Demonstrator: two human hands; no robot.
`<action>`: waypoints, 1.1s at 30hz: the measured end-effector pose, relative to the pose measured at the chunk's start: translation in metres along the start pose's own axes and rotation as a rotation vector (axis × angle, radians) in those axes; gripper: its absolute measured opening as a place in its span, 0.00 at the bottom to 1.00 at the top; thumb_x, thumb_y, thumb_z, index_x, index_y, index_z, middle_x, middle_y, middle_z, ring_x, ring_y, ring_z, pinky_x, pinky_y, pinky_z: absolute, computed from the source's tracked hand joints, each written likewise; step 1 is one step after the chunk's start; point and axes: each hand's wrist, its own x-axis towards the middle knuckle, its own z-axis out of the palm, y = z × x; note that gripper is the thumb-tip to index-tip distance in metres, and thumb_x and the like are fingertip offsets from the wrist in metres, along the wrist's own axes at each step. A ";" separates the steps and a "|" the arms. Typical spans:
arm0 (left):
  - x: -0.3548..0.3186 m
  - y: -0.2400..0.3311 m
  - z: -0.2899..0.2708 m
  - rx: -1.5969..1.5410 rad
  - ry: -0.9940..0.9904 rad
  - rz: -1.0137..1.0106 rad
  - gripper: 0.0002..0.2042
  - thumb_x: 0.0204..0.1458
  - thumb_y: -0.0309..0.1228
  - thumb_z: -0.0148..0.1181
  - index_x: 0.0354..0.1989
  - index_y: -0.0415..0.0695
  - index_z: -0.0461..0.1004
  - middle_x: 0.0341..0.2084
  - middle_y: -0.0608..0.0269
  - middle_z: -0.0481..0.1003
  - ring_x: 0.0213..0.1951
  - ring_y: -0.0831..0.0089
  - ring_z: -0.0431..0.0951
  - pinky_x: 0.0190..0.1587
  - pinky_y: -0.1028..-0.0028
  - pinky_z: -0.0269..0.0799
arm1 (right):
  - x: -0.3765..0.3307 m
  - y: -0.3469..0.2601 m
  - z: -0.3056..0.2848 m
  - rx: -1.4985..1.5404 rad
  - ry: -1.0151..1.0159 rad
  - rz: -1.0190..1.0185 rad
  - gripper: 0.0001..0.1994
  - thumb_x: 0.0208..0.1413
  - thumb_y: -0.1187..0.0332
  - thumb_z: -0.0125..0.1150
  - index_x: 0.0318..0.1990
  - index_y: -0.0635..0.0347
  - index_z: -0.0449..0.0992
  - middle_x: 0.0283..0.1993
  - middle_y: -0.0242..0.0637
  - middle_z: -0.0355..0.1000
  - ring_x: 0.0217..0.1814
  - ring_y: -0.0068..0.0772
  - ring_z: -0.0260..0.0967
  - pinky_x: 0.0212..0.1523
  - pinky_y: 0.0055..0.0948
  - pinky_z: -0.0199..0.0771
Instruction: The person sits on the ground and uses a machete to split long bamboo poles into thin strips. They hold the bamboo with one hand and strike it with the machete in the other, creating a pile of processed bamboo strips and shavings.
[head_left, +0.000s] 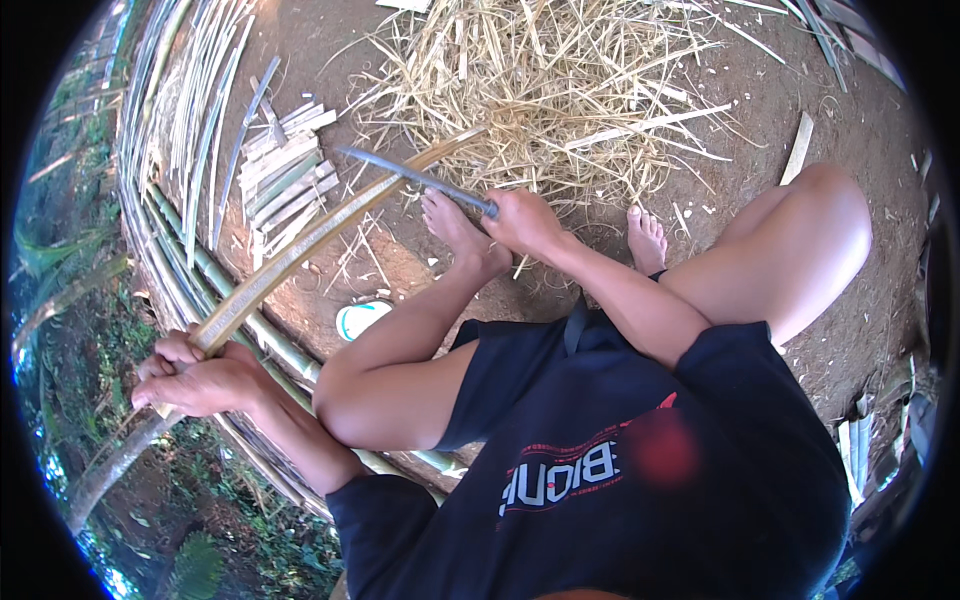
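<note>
My left hand (205, 380) is closed around a long split bamboo strip (305, 243) at the left. The strip slants up and away to the right, its far end over the pile of shavings. My right hand (524, 222) grips a knife (435, 181) in front of me. Its narrow grey blade points left and crosses the strip near the far end, seemingly touching it. The knife's handle is mostly hidden in my fingers. Behind my left hand, a grey-brown length (125, 465) runs on to the lower left; I cannot tell whether it is the same strip.
A heap of pale shavings (530, 90) lies beyond my bare feet. Short split pieces (285, 180) are stacked at the left, beside long thin strips (190, 110). Green bamboo poles (260, 330) lie along the left edge. A white sandal (362, 319) rests near my left leg.
</note>
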 end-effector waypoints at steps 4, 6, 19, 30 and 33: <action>-0.001 0.002 0.004 -0.011 0.047 -0.048 0.24 0.65 0.56 0.31 0.22 0.53 0.49 0.11 0.75 0.46 0.16 0.82 0.46 0.19 0.81 0.44 | 0.021 0.041 -0.002 0.005 0.041 0.165 0.11 0.48 0.68 0.57 0.36 0.65 0.79 0.32 0.56 0.76 0.34 0.53 0.77 0.41 0.45 0.76; -0.002 -0.002 0.000 0.019 0.063 -0.032 0.24 0.66 0.55 0.31 0.21 0.54 0.49 0.11 0.76 0.47 0.16 0.83 0.46 0.18 0.81 0.45 | 0.014 0.024 0.004 0.071 0.003 0.159 0.12 0.47 0.68 0.57 0.36 0.66 0.79 0.33 0.57 0.76 0.35 0.53 0.77 0.41 0.45 0.76; 0.000 -0.014 0.006 0.047 0.137 -0.082 0.25 0.66 0.54 0.30 0.20 0.52 0.50 0.12 0.75 0.46 0.17 0.80 0.46 0.22 0.79 0.46 | 0.024 0.039 0.012 -0.083 -0.006 0.139 0.13 0.49 0.70 0.57 0.40 0.68 0.78 0.34 0.54 0.77 0.37 0.50 0.77 0.43 0.43 0.77; 0.008 -0.017 -0.015 0.116 0.163 -0.162 0.25 0.67 0.53 0.24 0.20 0.52 0.51 0.13 0.74 0.51 0.19 0.77 0.46 0.28 0.74 0.51 | 0.015 0.041 0.005 -0.097 -0.063 0.253 0.13 0.51 0.67 0.58 0.39 0.68 0.79 0.38 0.53 0.77 0.38 0.45 0.78 0.42 0.39 0.78; 0.016 -0.025 -0.020 0.120 0.118 -0.166 0.25 0.67 0.54 0.24 0.22 0.51 0.54 0.15 0.71 0.54 0.21 0.77 0.49 0.28 0.74 0.52 | 0.023 0.090 0.005 -0.058 -0.022 0.396 0.13 0.52 0.66 0.57 0.39 0.68 0.79 0.36 0.52 0.77 0.38 0.44 0.78 0.43 0.39 0.78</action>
